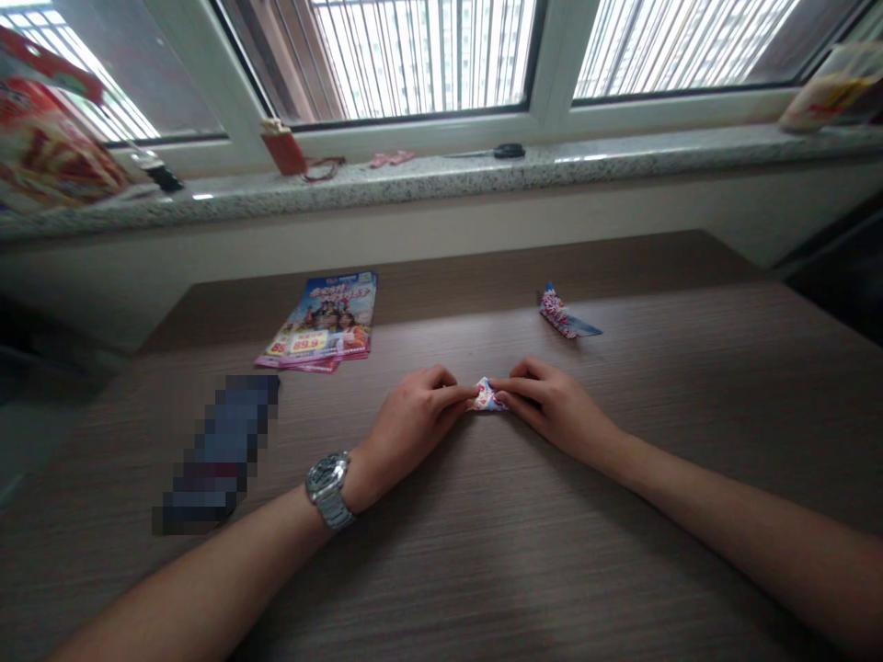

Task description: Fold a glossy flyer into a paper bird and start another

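Observation:
A small folded piece of printed paper (487,397) lies on the brown table (441,552), between my two hands. My left hand (420,409), with a silver watch on the wrist, has its fingers closed on the paper's left side. From the right, the fingers of my right hand (552,405) press on the paper's other side. Beyond my right hand stands another folded paper shape (562,315), blue, red and white, touched by neither hand.
Colourful flyers (327,322) are stacked at the back left. A pixelated dark object (224,450) lies left of my left wrist. On the granite windowsill (414,184) are a red box (283,150), black-handled scissors (509,151) and bags at both ends.

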`<state>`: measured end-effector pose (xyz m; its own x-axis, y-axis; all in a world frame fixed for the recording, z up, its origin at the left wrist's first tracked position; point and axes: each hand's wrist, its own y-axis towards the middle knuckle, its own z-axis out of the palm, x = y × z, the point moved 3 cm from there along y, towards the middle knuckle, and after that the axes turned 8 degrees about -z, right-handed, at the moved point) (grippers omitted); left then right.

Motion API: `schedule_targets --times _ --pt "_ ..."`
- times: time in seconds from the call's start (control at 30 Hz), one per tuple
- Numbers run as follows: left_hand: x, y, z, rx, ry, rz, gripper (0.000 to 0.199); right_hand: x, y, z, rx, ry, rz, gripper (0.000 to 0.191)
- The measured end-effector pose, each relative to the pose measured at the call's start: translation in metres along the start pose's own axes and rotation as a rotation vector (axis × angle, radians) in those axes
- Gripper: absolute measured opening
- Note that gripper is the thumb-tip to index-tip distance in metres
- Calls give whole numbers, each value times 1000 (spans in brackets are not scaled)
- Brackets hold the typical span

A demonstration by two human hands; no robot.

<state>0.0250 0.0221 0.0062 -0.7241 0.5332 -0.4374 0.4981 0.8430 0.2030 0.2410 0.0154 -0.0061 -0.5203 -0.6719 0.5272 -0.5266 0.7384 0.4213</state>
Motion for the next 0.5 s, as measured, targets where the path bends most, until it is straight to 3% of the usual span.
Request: schedule_targets --times 0.3,0.5 --pt "-1 3 -4 16 -29 79 25 4 1 -3 -8 50 69 27" --pt "-1 4 -3 8 -37 100 25 5 1 0 19 21 38 32"
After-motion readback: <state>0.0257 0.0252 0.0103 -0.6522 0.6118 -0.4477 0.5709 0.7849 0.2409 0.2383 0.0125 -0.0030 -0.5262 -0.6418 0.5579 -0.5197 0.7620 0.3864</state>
